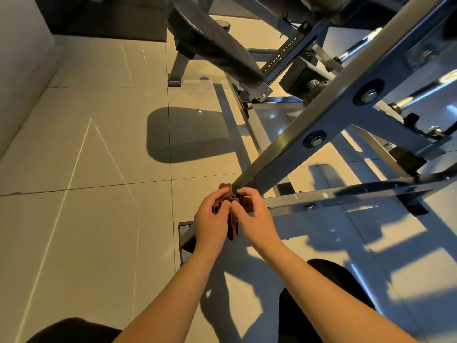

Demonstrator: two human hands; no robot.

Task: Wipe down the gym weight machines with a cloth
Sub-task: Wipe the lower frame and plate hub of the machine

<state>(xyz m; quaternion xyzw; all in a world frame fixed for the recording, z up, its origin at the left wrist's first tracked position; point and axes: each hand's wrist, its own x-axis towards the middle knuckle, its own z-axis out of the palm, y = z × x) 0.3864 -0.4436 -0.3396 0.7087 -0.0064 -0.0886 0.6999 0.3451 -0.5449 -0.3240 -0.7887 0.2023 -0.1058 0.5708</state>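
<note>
Beige tile floor (99,157) w/ thin light streaks & grout lines; dark mat (111,23) top left, beside pale wall (19,58).

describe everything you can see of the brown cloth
The cloth is a small, dark reddish-brown rag, soft and bunched into folds. The left hand and right hand both grip it at the lower end of a slanted dark metal bar, which it seems to touch. A loose end hangs down between the hands.
</note>
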